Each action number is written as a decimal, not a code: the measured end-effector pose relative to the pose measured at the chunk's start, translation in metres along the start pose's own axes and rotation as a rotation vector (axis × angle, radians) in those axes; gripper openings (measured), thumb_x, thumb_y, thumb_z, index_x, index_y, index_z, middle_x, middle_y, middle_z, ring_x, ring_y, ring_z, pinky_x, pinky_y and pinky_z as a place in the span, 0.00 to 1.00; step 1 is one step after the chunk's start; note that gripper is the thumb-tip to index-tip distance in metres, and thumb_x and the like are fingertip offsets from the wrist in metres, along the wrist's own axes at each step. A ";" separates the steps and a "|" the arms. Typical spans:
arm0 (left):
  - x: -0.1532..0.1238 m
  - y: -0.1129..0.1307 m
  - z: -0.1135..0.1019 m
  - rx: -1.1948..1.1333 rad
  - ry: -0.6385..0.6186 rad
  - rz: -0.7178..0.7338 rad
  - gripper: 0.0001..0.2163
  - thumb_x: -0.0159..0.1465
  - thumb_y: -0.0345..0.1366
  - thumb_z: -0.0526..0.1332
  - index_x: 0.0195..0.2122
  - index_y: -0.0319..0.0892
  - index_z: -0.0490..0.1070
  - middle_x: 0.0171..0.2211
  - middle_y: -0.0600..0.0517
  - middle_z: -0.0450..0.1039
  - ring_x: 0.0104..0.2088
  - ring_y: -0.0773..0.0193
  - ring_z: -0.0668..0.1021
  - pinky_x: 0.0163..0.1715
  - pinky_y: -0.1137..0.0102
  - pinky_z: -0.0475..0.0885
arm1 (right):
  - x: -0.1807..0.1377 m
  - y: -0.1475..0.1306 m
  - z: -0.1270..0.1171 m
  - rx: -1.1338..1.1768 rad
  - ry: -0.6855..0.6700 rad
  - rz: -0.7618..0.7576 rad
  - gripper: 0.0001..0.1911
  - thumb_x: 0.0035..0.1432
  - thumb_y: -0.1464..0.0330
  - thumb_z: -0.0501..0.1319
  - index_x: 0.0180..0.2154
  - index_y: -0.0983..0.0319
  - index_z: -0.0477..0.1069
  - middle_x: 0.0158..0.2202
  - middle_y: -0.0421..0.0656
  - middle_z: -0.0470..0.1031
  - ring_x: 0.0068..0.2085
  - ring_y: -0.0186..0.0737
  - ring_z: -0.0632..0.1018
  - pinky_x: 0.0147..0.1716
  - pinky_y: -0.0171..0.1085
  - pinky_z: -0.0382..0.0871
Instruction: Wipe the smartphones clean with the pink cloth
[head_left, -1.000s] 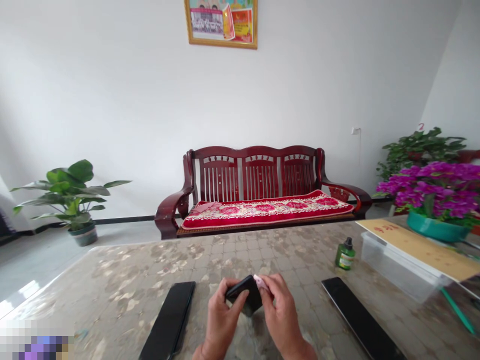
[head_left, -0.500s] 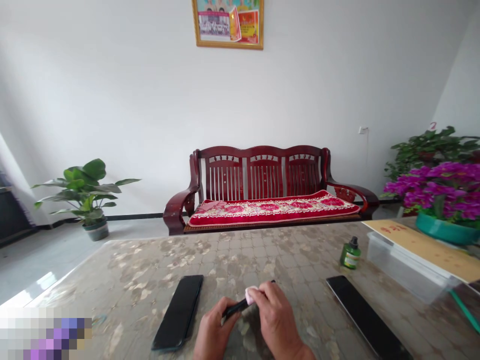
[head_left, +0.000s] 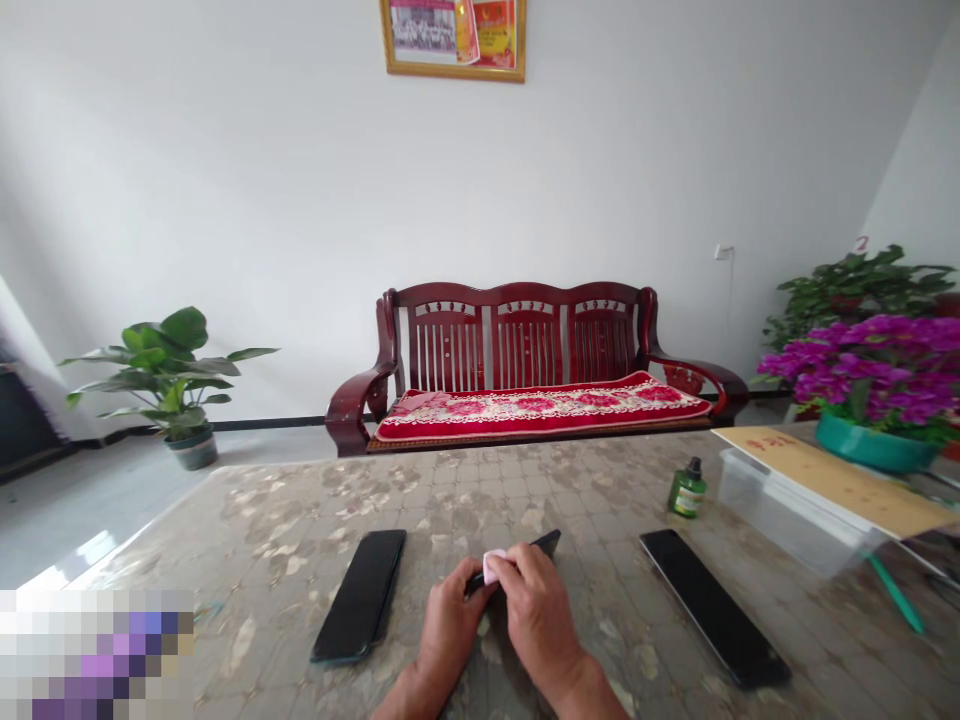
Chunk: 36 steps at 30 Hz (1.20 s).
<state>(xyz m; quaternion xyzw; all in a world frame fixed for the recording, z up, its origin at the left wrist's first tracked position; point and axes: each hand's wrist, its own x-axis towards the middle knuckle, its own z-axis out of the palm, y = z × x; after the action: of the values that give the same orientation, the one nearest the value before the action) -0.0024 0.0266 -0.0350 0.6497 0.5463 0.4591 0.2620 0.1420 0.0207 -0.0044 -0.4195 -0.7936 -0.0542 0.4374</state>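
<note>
A black phone sits low over the patterned table in front of me. My left hand is closed on its near end. My right hand pinches a small pink cloth against the phone's surface. Most of the phone is hidden under my fingers; only its far end shows.
Two more black phones lie flat: one to the left, one to the right. A small green bottle stands at the right, beside a clear plastic box under a brown board. Purple flowers sit beyond. A red wooden bench faces me.
The phone has been lowered from a raised, tilted hold to nearly flat by the table. My right hand has slid the pink cloth along it. The view shifted slightly.
</note>
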 end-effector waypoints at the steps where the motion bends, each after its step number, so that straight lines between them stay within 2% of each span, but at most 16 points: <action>1: 0.000 0.000 -0.001 -0.001 0.000 -0.004 0.07 0.60 0.39 0.59 0.33 0.44 0.75 0.30 0.55 0.78 0.31 0.59 0.79 0.34 0.72 0.70 | 0.001 0.004 -0.002 -0.007 0.003 0.016 0.10 0.64 0.76 0.54 0.37 0.58 0.72 0.33 0.41 0.70 0.36 0.39 0.72 0.36 0.36 0.66; 6: 0.000 -0.001 -0.004 0.010 -0.003 -0.047 0.08 0.58 0.41 0.60 0.31 0.44 0.75 0.26 0.55 0.77 0.30 0.58 0.78 0.31 0.71 0.70 | 0.001 0.045 -0.017 -0.083 0.095 0.133 0.14 0.65 0.76 0.51 0.39 0.57 0.72 0.31 0.41 0.69 0.33 0.38 0.72 0.32 0.36 0.66; 8: 0.001 -0.003 -0.004 0.011 -0.014 -0.053 0.08 0.58 0.41 0.61 0.31 0.44 0.75 0.26 0.55 0.76 0.29 0.58 0.78 0.31 0.71 0.69 | 0.000 0.053 -0.021 -0.103 0.120 0.149 0.14 0.66 0.76 0.50 0.41 0.57 0.72 0.31 0.41 0.70 0.33 0.39 0.72 0.33 0.36 0.66; 10: 0.001 -0.003 -0.004 0.003 -0.017 -0.051 0.07 0.58 0.41 0.61 0.30 0.44 0.74 0.25 0.56 0.76 0.29 0.59 0.77 0.30 0.71 0.69 | -0.002 0.049 -0.019 -0.108 0.110 0.147 0.14 0.66 0.75 0.50 0.41 0.57 0.72 0.32 0.42 0.70 0.34 0.39 0.72 0.34 0.36 0.66; 15: 0.000 0.000 -0.007 -0.034 -0.020 -0.037 0.07 0.58 0.41 0.61 0.31 0.45 0.75 0.26 0.55 0.77 0.29 0.59 0.78 0.32 0.71 0.70 | -0.004 0.011 -0.002 -0.026 0.011 0.024 0.13 0.66 0.76 0.52 0.44 0.57 0.73 0.34 0.42 0.70 0.35 0.38 0.72 0.36 0.36 0.66; 17: 0.000 0.001 -0.009 -0.045 -0.032 -0.044 0.08 0.59 0.42 0.61 0.32 0.45 0.75 0.28 0.55 0.78 0.31 0.59 0.79 0.33 0.71 0.71 | -0.003 0.004 0.001 -0.012 -0.001 0.002 0.13 0.65 0.75 0.54 0.44 0.56 0.73 0.34 0.41 0.70 0.35 0.38 0.72 0.36 0.35 0.66; 19: 0.000 0.000 -0.010 -0.038 -0.035 -0.059 0.09 0.58 0.43 0.61 0.32 0.45 0.75 0.27 0.55 0.78 0.30 0.59 0.79 0.33 0.71 0.71 | -0.002 0.010 -0.002 -0.026 0.014 0.023 0.13 0.64 0.76 0.53 0.43 0.56 0.73 0.34 0.41 0.70 0.35 0.38 0.72 0.35 0.35 0.66; 24: 0.003 -0.004 -0.009 0.001 -0.028 -0.072 0.09 0.57 0.43 0.61 0.29 0.44 0.75 0.24 0.55 0.76 0.27 0.59 0.77 0.29 0.72 0.69 | -0.001 0.051 -0.019 -0.109 0.083 0.160 0.15 0.66 0.76 0.50 0.41 0.57 0.73 0.33 0.42 0.69 0.35 0.40 0.72 0.36 0.37 0.66; 26: 0.003 -0.005 -0.008 0.003 -0.025 -0.061 0.08 0.57 0.43 0.61 0.29 0.44 0.75 0.23 0.56 0.75 0.27 0.60 0.77 0.28 0.72 0.68 | -0.002 0.056 -0.021 -0.116 0.096 0.176 0.15 0.66 0.76 0.49 0.40 0.57 0.73 0.33 0.42 0.69 0.36 0.40 0.72 0.37 0.37 0.66; 28: 0.003 -0.006 -0.008 0.007 -0.020 -0.056 0.08 0.57 0.42 0.61 0.29 0.45 0.74 0.23 0.57 0.75 0.27 0.60 0.77 0.28 0.72 0.68 | -0.002 0.048 -0.017 -0.101 0.093 0.153 0.15 0.67 0.75 0.49 0.40 0.58 0.73 0.33 0.42 0.69 0.35 0.40 0.72 0.36 0.37 0.66; 33: 0.003 -0.008 -0.007 -0.016 -0.017 -0.031 0.07 0.59 0.41 0.60 0.31 0.45 0.74 0.26 0.56 0.76 0.29 0.60 0.77 0.31 0.72 0.69 | -0.002 0.007 0.002 -0.010 0.009 0.022 0.13 0.67 0.75 0.51 0.44 0.58 0.72 0.35 0.42 0.70 0.36 0.39 0.72 0.36 0.36 0.66; 36: 0.003 -0.008 -0.007 -0.027 -0.015 -0.025 0.07 0.59 0.40 0.60 0.32 0.44 0.74 0.26 0.56 0.76 0.29 0.60 0.77 0.31 0.72 0.69 | -0.002 0.006 0.004 0.000 -0.003 0.018 0.13 0.66 0.76 0.52 0.44 0.57 0.72 0.35 0.42 0.70 0.37 0.39 0.72 0.37 0.37 0.66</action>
<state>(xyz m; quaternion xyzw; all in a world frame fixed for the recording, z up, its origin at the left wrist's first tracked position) -0.0123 0.0307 -0.0374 0.6428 0.5460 0.4582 0.2806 0.1440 0.0253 -0.0099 -0.4266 -0.7904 -0.0497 0.4369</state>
